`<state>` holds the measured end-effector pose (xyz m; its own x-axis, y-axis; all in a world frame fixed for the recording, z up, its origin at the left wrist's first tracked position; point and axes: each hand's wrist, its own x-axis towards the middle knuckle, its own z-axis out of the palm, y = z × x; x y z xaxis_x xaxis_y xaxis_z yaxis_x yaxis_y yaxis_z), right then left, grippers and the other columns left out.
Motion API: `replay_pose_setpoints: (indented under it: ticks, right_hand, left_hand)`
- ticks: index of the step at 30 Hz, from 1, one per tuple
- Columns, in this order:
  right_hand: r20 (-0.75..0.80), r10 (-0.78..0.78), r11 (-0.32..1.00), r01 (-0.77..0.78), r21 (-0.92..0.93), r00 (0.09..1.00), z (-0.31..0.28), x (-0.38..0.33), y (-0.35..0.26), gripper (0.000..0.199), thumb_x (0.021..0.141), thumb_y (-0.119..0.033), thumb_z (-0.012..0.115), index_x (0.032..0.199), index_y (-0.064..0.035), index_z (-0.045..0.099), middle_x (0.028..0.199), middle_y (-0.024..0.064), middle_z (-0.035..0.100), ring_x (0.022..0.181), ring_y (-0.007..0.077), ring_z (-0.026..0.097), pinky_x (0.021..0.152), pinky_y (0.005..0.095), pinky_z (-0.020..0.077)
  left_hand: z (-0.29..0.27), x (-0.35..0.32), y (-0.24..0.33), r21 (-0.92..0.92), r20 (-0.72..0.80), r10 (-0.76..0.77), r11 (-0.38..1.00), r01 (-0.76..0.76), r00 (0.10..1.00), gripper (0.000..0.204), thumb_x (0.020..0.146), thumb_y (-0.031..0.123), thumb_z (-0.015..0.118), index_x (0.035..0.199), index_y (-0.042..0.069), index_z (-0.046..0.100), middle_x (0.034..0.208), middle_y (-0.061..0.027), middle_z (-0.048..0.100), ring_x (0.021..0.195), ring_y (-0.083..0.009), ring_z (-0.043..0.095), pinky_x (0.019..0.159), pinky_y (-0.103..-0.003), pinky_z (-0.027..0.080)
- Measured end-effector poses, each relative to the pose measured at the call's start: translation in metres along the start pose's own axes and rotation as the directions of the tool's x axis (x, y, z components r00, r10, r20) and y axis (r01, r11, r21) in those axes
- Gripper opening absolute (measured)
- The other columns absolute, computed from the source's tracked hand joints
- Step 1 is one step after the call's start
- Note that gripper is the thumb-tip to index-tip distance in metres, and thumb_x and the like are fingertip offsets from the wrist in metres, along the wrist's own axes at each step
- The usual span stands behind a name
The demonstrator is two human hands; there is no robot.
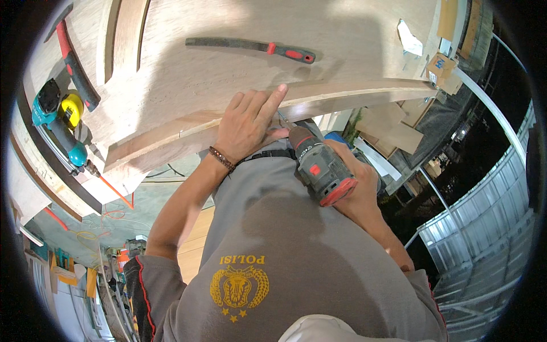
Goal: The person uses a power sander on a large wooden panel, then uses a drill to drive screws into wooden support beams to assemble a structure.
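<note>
A long wooden strip (pixel 353 99) runs along the near edge of the bench (pixel 347 31), from about 9 o'clock across to 2 o'clock. The left hand (pixel 246 122) lies over it just above the centre, its index finger stretched out and its thumb set apart. The right hand (pixel 364 181), near 3 o'clock, has its fingers wrapped around the drill (pixel 323 171), whose thin tip (pixel 283 118) points towards 11 o'clock at the strip's near side, beside the left thumb. The strip is laid out; the drilling looks unfinished, though I cannot tell whether the tip has entered the wood, or how many spots remain. The person's body limits room towards 6 o'clock. Towards 12 o'clock, a gap parts the strip from the file (pixel 250 48). The hammer (pixel 74 65) and tape measure (pixel 72 108), around 10 o'clock, sit well apart from both hands.
</note>
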<state>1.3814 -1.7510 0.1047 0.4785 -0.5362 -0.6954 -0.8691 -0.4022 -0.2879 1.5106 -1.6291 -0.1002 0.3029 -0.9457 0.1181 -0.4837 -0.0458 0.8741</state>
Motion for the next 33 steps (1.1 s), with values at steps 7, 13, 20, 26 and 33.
replay_pose_setpoints:
  ticks: [7, 13, 20, 26, 33]
  right_hand:
    - [0.017, 0.006, 1.0, -0.006, 0.001, 1.0, 0.0, 0.005, -0.002, 0.058, 0.072, -0.029, 0.084, 0.124, -0.0144, 0.062, 0.104, 0.009, 0.073, 0.09, 0.0324, 0.072, 0.074, 0.0379, 0.0562]
    - [0.024, 0.008, 1.0, -0.008, 0.004, 1.0, -0.001, 0.011, -0.007, 0.058, 0.072, -0.029, 0.084, 0.124, -0.0145, 0.062, 0.104, 0.0088, 0.073, 0.091, 0.0317, 0.072, 0.074, 0.0373, 0.0566]
    - [0.088, 0.044, 0.997, -0.038, -0.071, 0.995, -0.004, 0.018, -0.011, 0.059, 0.072, -0.03, 0.085, 0.124, -0.0153, 0.062, 0.103, 0.01, 0.073, 0.089, 0.031, 0.073, 0.072, 0.0379, 0.0573]
    - [0.101, 0.036, 0.998, -0.029, -0.062, 0.994, -0.004, 0.022, -0.011, 0.061, 0.072, -0.031, 0.085, 0.126, -0.0141, 0.062, 0.105, 0.0107, 0.073, 0.09, 0.0299, 0.074, 0.073, 0.0373, 0.0577]
    - [0.107, 0.013, 1.0, -0.011, -0.017, 0.994, -0.004, 0.027, -0.009, 0.065, 0.071, -0.029, 0.086, 0.128, -0.0099, 0.062, 0.111, 0.0114, 0.073, 0.095, 0.0293, 0.074, 0.076, 0.0364, 0.0582]
  left_hand:
    - [0.002, -0.001, -0.003, -0.024, -0.005, 0.003, 1.0, -0.003, 1.0, 0.115, 0.072, 0.057, 0.078, 0.156, 0.0, 0.025, 0.104, -0.0103, 0.06, 0.091, -0.0296, 0.057, 0.08, -0.043, 0.045]
    - [0.005, -0.004, -0.006, -0.021, -0.043, 0.012, 1.0, -0.013, 0.999, 0.121, 0.07, 0.059, 0.08, 0.157, 0.0, 0.02, 0.106, -0.0114, 0.061, 0.091, -0.0295, 0.057, 0.079, -0.044, 0.044]
    - [0.007, -0.009, -0.007, -0.031, -0.073, 0.027, 0.999, -0.029, 0.997, 0.122, 0.068, 0.06, 0.083, 0.154, -0.003, 0.023, 0.105, -0.0113, 0.062, 0.089, -0.0288, 0.057, 0.077, -0.044, 0.043]
    - [0.005, -0.01, -0.006, -0.039, -0.069, 0.025, 0.999, -0.028, 0.997, 0.121, 0.067, 0.059, 0.083, 0.151, -0.007, 0.026, 0.104, -0.0117, 0.062, 0.087, -0.0286, 0.057, 0.074, -0.044, 0.042]
    - [0.007, -0.005, -0.007, -0.036, -0.137, 0.068, 0.997, -0.074, 0.988, 0.117, 0.071, 0.058, 0.081, 0.15, -0.009, 0.026, 0.102, -0.0124, 0.063, 0.082, -0.0288, 0.058, 0.071, -0.044, 0.042]
